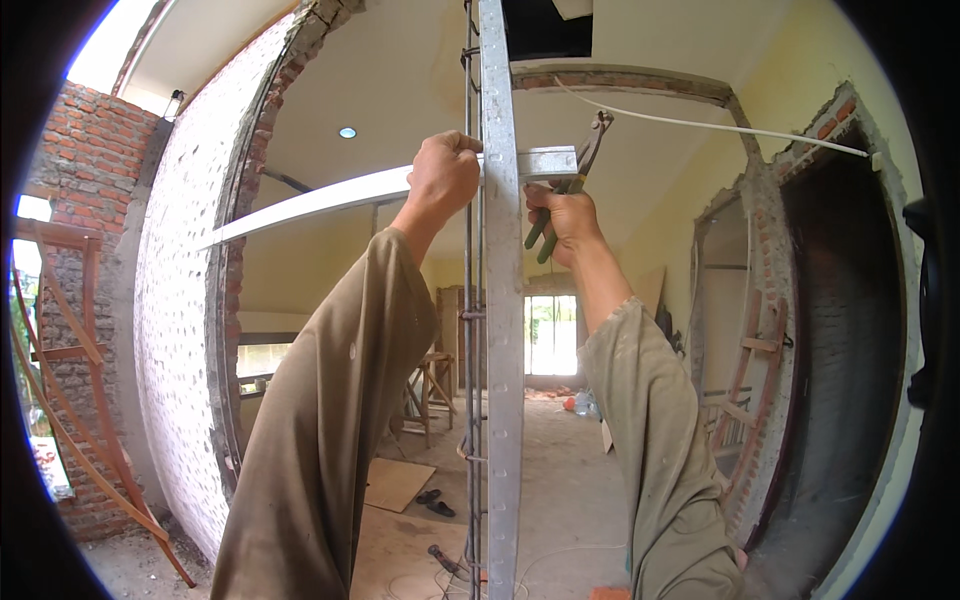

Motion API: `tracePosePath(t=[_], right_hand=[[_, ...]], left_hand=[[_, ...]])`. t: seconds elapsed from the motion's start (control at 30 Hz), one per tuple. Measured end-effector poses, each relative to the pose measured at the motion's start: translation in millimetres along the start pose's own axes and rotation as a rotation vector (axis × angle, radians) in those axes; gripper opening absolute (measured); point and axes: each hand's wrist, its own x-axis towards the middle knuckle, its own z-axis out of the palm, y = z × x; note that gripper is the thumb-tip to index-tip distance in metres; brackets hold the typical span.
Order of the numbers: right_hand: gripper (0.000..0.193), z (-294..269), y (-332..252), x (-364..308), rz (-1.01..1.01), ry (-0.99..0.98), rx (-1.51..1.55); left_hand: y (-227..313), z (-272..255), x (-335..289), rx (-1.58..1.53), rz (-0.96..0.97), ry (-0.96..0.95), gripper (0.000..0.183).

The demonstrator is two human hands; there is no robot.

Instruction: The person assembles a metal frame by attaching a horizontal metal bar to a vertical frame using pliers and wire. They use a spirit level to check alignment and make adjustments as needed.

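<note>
A long pale metal bar [315, 202] runs sideways at head height and crosses an upright grey metal bar [502, 300]. My left hand [445, 180] is closed on the sideways bar, just left of the upright. Its fingertips are partly hidden near the thin steel rods [473, 380] of a tied reinforcement cage. In my right hand [570, 220] is a pair of pincers [594, 148] with green handles, the jaws pointing up. That hand is just below the short end of the sideways bar, right of the upright; the pincers pass beside this end.
A rough white wall [185, 240] with a broken brick edge stands at left, near a wooden ladder [90, 380]. On the floor lie a board [398, 484], dark sandals [434, 502] and a hammer [442, 558]. A white cable [720, 124] hangs across the upper right, before a dark doorway [840, 300].
</note>
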Motion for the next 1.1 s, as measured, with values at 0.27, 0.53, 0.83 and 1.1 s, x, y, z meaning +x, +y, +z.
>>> tracePosePath(t=[0.27, 0.53, 0.83, 1.1], right_hand=[[0.016, 4.6, 6.7, 13.5, 0.013, -0.061, 0.166], [0.005, 5.2, 5.5, 29.8, -0.008, -0.126, 0.122], [0.003, -11.1, 4.9, 48.2, -0.025, -0.106, 0.113], [0.013, -4.8, 1.7, 62.1, -0.003, -0.238, 0.014]], left_hand=[[10.0, 4.2, 9.1, 0.092, -0.028, 0.043, 0.023], [15.7, 8.9, 13.4, 0.179, -0.053, 0.036, 0.026], [21.9, 10.6, 20.7, 0.156, -0.119, -0.036, 0.024], [21.8, 18.7, 23.3, 0.174, -0.111, -0.051, 0.024]])
